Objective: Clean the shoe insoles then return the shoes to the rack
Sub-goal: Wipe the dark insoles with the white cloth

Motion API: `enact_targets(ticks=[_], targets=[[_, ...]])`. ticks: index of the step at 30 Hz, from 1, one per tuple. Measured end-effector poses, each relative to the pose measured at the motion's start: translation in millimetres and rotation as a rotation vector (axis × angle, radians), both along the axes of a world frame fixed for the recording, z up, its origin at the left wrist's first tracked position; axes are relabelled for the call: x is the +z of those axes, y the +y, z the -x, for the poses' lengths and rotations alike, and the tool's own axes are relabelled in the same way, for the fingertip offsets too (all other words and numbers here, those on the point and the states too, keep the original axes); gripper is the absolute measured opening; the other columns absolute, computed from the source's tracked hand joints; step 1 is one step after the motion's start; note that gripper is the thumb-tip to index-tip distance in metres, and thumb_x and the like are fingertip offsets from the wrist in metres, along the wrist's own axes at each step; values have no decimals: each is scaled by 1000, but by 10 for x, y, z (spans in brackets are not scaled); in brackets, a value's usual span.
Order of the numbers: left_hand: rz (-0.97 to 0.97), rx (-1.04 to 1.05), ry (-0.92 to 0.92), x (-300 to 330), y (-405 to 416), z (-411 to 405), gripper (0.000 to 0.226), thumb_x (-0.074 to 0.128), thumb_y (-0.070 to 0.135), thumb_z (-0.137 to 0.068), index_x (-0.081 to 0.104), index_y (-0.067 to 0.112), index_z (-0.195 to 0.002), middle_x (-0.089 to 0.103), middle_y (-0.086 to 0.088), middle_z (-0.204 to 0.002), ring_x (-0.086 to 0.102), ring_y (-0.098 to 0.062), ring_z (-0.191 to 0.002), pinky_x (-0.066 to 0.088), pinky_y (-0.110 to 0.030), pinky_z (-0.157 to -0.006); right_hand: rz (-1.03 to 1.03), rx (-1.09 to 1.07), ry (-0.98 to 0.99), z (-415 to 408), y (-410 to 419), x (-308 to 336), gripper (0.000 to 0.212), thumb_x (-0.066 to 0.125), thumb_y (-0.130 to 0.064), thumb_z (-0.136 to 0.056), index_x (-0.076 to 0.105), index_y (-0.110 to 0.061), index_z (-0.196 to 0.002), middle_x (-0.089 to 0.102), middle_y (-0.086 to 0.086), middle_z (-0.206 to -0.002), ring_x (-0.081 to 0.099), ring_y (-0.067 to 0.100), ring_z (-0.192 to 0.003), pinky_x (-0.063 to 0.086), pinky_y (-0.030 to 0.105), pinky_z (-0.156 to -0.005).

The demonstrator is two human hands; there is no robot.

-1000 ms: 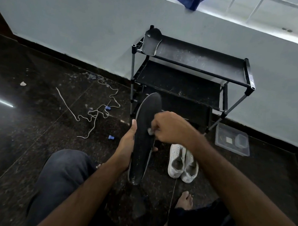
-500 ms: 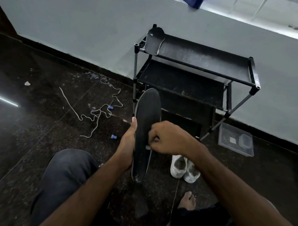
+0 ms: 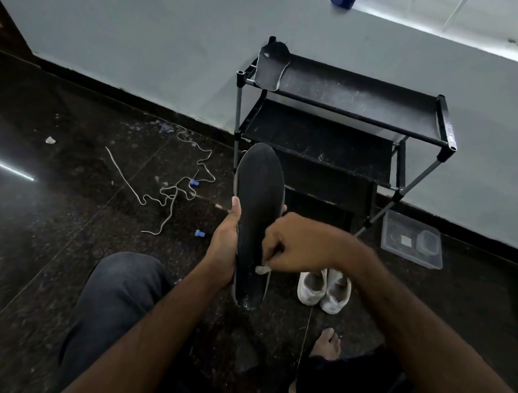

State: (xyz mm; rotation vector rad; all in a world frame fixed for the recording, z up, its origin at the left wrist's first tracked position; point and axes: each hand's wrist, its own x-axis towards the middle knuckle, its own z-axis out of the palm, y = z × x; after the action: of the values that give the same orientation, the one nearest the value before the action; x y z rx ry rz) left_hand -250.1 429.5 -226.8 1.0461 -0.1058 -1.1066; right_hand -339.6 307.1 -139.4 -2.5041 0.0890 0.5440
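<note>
**Insole gets a wipe beside the shoe rack**

Insole [image 3: 258, 208], dark and long, stands nearly upright above the floor [image 3: 56, 247], its toe end raised in front of the black shoe rack [image 3: 344, 111]. The left hand [image 3: 224, 254] grips its left edge, thumb pointing up along the side. The right hand [image 3: 297, 245], fingers curled, pinches a small white cloth [image 3: 262, 269] against the insole's lower half. A second insole [image 3: 270, 67] leans on the left end of the rack's top shelf. White shoes [image 3: 323, 288] sit as a pair on the floor just right of the held insole. White laces [image 3: 169, 189] lie tangled to the left, and a clear plastic container [image 3: 410, 241] rests by the wall.
</note>
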Motion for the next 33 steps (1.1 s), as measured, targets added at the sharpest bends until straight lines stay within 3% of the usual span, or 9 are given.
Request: enact_targets(ticks=[3,6,10,14,19,22,26,30,33], targets=[[2,21,-3,56,-42,29,65,22,54,-106,64,9,-127,71,-17,-123,72,-27,-106,60,-40,-90,-72,-227,-241,-16,-199,191,11,69,-21,-90,77,-18,-97,68,-7,-94,64,6,-82,54,21,-73],[27,30,22,66,-33,44,64,24,54,-106,64,10,-127,72,-16,-123,72,-29,-108,60,-46,-90,144,-458,-556,-142,-167,-30,14,67,-24,-92,76,-27,-102,66,-10,-95,61,5,-86,55,32,-79],[-28,23,-68,21,-5,-4,62,24,51,-107,68,9,-118,77,-10,-109,76,-13,-93,59,-20,-71,105,-268,-427,-77,134,-331,13,64,-18,-94,74,-16,-100,63,0,-96,58,13,-87,50,34,-78],[3,8,-28,49,3,-30,68,18,52,-107,66,7,-122,74,-15,-119,73,-19,-106,59,-25,-81,-164,-6,-133,71,15,6,12,71,-17,-91,79,-21,-100,69,-11,-95,64,2,-87,49,15,-75],[37,3,-28,41,-22,47,67,21,54,-106,71,12,-119,72,-17,-122,72,-26,-108,61,-35,-86,132,-419,-568,-58,-17,-150,14,66,-21,-93,76,-22,-103,66,-8,-96,62,6,-90,55,32,-82],[23,14,-53,9,4,12,63,21,51,-107,68,10,-119,77,-10,-110,74,-18,-104,60,-25,-84,121,-271,-446,-13,203,-359,14,63,-20,-94,75,-17,-100,63,-1,-96,59,13,-88,53,41,-81],[75,2,-19,23,35,-34,72,16,55,-107,62,4,-131,66,-20,-133,65,-29,-121,56,-34,-96,-189,1,-163,144,120,-78,13,70,-22,-92,79,-20,-102,68,-9,-96,64,4,-88,54,23,-81],[47,-19,-46,-16,-44,22,64,22,54,-106,67,10,-122,73,-17,-120,74,-26,-99,62,-36,-76,-16,-406,-516,55,-143,-61,16,67,-20,-93,77,-23,-105,68,-10,-96,62,3,-87,54,23,-79],[21,-14,-62,-15,-20,13,66,21,55,-106,63,11,-131,69,-17,-129,70,-27,-112,59,-40,-92,249,-425,-584,-10,-39,-327,16,62,-24,-96,74,-24,-105,63,-7,-95,58,8,-90,52,35,-83]])
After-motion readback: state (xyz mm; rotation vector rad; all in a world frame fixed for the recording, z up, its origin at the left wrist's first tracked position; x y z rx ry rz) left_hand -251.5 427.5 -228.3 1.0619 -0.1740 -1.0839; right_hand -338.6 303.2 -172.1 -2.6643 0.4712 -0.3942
